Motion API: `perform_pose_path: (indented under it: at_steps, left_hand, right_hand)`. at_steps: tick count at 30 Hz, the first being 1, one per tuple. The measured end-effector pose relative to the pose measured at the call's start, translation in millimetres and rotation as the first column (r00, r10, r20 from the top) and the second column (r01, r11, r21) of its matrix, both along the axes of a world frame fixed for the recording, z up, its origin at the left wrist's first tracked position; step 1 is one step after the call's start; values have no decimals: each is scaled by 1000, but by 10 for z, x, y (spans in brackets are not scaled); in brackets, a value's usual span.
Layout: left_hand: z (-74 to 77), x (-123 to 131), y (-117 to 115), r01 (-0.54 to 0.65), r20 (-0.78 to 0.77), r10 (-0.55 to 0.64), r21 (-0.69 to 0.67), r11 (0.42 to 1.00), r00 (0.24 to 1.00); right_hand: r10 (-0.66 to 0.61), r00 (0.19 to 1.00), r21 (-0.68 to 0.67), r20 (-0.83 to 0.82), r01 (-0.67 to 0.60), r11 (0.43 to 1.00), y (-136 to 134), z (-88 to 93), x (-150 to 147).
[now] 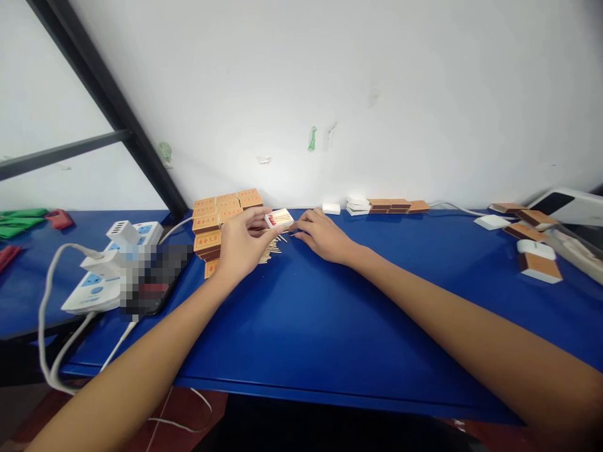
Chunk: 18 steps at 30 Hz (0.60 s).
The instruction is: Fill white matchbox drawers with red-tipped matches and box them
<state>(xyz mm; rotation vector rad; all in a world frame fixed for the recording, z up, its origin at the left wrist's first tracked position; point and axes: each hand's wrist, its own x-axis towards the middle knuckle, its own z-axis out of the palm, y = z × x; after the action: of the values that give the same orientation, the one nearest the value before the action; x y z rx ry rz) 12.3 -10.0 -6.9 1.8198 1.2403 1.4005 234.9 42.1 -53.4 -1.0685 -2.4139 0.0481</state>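
Note:
My left hand (242,242) grips a small white matchbox tray (279,219), tilted so that the red-tipped matches inside show. Just right of the tray is my right hand (325,237), its fingertips drawn together; whatever they pinch is too small to make out. Loose matchsticks (268,251) lie in a heap on the blue table (301,326), partly hidden behind my left hand. Stacked orange-and-brown matchboxes (207,242) stand beside that hand, against the wall.
White trays (358,206) and matchbox sleeves (391,206) line the wall. More matchboxes (539,267) lie at far right near a white device (560,204). On the left are a power strip (89,295) with chargers and cables, and a dark phone (172,270).

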Motion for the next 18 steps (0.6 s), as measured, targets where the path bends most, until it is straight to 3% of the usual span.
perform_pose_path:
  at_steps: [18]
  left_hand:
    - [-26,-16,33,-8,-50,9,8,1000,999]
  right_hand:
    - [-47,990,45,132,42,998,18,86,76]
